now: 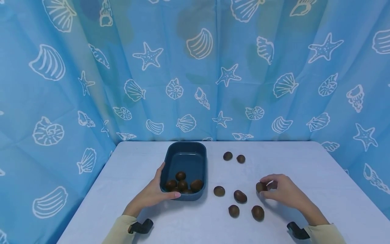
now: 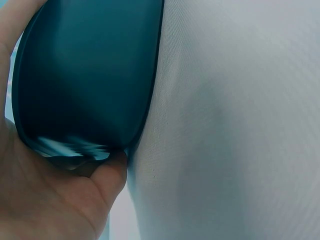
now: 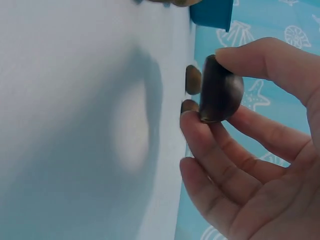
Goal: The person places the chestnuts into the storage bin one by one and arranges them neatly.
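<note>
A dark blue rectangular container (image 1: 187, 162) stands on the table with several brown chestnuts (image 1: 182, 185) gathered at its near end. Around its near left corner my left hand (image 1: 152, 192) grips it, thumb along the near wall and fingers on the left side. In the left wrist view the hand (image 2: 65, 200) wraps the rounded end of the container (image 2: 95, 75). Over the right part of the table my right hand (image 1: 283, 190) pinches a chestnut (image 1: 261, 187) between thumb and fingers. The right wrist view shows this chestnut (image 3: 222, 92) with one flat face, held off the surface.
Loose chestnuts lie on the white table (image 1: 304, 162) between container and right hand, among them one (image 1: 219, 191) beside the container and another (image 1: 258, 213) near the front. Two more, including one (image 1: 228, 156), sit farther back. A blue seashell-print curtain (image 1: 195, 78) hangs behind.
</note>
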The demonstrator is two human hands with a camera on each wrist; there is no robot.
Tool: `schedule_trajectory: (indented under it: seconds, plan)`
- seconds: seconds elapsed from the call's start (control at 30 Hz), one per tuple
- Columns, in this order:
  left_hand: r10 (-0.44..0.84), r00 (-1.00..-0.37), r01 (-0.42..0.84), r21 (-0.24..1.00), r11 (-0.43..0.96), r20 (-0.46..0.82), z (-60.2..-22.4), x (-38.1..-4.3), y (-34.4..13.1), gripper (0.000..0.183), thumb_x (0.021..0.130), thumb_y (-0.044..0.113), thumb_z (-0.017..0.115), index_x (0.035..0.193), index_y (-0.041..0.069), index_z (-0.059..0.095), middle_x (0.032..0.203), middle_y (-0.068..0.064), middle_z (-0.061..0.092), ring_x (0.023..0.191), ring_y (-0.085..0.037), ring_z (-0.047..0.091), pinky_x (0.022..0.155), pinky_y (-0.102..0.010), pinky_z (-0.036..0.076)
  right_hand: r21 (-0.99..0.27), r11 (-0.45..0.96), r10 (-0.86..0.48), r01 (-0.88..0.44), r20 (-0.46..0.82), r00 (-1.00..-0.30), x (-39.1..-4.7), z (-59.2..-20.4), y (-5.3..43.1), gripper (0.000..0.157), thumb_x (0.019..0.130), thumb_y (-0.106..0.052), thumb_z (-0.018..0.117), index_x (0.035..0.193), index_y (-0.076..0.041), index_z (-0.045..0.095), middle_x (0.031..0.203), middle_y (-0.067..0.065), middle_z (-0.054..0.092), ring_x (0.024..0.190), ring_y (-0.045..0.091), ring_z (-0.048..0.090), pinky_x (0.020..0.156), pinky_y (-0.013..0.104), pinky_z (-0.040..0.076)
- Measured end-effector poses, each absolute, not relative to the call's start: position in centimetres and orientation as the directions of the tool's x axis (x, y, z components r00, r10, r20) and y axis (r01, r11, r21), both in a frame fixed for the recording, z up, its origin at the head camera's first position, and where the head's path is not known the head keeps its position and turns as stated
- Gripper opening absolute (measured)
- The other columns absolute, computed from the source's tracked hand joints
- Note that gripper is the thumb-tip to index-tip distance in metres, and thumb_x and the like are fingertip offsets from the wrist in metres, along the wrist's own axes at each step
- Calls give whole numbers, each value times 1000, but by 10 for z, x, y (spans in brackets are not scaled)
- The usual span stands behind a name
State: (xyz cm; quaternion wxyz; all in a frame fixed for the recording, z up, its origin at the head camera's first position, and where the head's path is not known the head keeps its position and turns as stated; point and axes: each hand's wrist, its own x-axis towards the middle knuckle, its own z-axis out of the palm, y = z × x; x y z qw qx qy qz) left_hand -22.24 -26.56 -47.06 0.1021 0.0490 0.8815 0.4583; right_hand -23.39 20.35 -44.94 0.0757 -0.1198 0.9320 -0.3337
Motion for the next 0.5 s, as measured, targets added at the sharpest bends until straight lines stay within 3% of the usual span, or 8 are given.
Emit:
schedule_trajectory:
  seconds: [0.23,0.5]
  plan:
    - [169,-977,-4,803,596,-130,-470,-222,-264,131,76,57,85,167,25,-4,174,-15,19,155,-44,31,118,-72,33,-650,732,-261,-204,9,-965,-231,-438,188,45,84,-27,85,123,-7,72,117,9,75,104,26,71,94,53,60]
    - [173,-977,-1,814,581,-124,-471,-222,-267,131,76,56,86,167,25,-4,174,-16,18,156,-44,29,120,-72,30,-707,668,-250,-233,81,-965,-241,-425,155,46,88,-33,81,126,-8,72,122,12,75,110,31,72,99,56,59]
